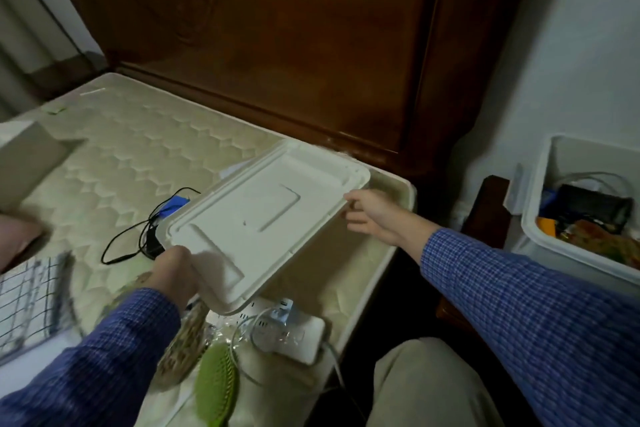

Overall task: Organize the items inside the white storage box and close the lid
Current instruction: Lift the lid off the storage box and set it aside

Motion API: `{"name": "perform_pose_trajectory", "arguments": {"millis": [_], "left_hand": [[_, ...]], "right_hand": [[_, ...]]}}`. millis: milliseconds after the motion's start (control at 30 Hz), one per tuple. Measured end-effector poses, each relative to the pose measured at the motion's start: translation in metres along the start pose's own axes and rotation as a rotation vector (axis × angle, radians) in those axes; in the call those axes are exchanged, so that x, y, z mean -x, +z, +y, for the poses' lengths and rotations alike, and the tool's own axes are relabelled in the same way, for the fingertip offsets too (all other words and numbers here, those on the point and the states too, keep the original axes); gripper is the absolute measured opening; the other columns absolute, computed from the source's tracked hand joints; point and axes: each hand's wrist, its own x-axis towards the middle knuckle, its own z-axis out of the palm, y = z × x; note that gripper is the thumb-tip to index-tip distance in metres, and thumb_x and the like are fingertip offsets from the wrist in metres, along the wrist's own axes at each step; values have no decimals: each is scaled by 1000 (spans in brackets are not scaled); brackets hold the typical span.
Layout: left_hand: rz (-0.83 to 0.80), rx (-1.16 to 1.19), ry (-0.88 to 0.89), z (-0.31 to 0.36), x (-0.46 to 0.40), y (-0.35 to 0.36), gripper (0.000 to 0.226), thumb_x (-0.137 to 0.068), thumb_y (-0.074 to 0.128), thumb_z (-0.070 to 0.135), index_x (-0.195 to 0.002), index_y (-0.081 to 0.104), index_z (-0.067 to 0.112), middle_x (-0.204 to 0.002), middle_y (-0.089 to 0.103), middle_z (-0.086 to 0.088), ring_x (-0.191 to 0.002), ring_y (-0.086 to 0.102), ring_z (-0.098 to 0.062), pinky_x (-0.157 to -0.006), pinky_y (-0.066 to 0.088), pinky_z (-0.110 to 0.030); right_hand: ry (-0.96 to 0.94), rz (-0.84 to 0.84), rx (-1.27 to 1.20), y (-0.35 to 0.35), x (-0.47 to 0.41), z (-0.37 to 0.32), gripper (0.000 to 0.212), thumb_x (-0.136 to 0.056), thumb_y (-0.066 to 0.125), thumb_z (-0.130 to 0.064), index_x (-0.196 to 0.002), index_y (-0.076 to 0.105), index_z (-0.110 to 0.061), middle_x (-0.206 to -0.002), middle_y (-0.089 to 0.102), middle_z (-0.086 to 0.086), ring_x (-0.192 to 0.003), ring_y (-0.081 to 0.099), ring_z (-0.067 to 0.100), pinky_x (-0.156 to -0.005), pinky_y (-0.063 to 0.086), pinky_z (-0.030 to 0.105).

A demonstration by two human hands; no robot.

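Note:
A white plastic lid (263, 218) hangs tilted above the mattress, held between both hands. My left hand (175, 272) grips its near left corner. My right hand (369, 215) pinches its right edge. The white storage box (540, 215) stands on the floor at the far right, lidless, with a black item, cables and colourful things inside.
On the mattress (131, 156) lie a black cable (128, 239) with a blue part, a white power strip (298, 333), a green brush (216, 385), a patterned pouch (183, 343) and a checked cloth (31, 302). A dark wooden headboard (294, 45) stands behind. My knee (433, 385) is at the bottom.

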Motion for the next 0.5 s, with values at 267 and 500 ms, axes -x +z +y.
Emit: {"name": "perform_pose_trajectory", "arguments": {"millis": [267,500], "left_hand": [[-61,-230,-29,0,-28,10,45,-88,44,0,-134,45,-2,-132,54,-28,-120,55,-44,-103,49,-51],[-58,-418,274,53,41,92,38,-89,55,16,-120,55,-6,-104,53,-18,-88,49,-27,-76,43,-40]], "right_hand": [[36,-102,354,-23,26,19,14,-95,59,-31,-104,58,-20,-107,72,4,-89,77,18,-90,58,39],[12,0,456,-74,77,18,41,-99,52,-25,-137,52,-9,-103,73,3,-95,74,16,-86,58,34]]}}
